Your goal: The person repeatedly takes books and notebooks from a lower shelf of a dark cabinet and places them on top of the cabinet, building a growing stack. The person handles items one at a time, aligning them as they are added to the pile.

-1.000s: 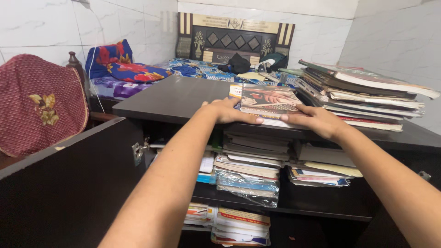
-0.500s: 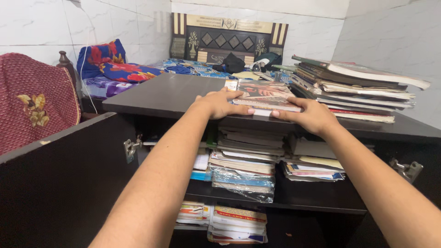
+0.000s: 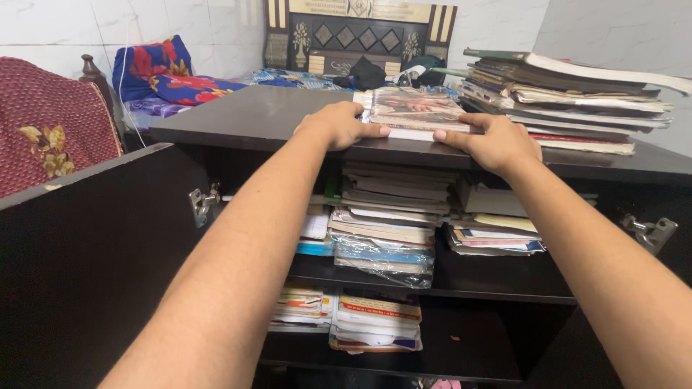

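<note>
A small stack of books (image 3: 417, 113) with a picture cover lies on the dark top (image 3: 245, 115) of an open cabinet. My left hand (image 3: 339, 126) grips the stack's left near corner. My right hand (image 3: 496, 140) holds its right near edge, fingers curled over the front. Both arms reach forward over the open cabinet. Below the hands, the upper shelf holds piled books and papers (image 3: 386, 223), some wrapped in clear plastic.
A tall untidy pile of books (image 3: 569, 97) sits on the cabinet top at the right. The left cabinet door (image 3: 94, 245) stands open. More books (image 3: 375, 320) lie on the lower shelf. A bed with blue bedding (image 3: 173, 79) and a maroon cushion (image 3: 50, 130) stand behind.
The view has tilted down and closer, showing more of the shelves. Both hands stay on the small stack, which appears pushed slightly further onto the cabinet top.
</note>
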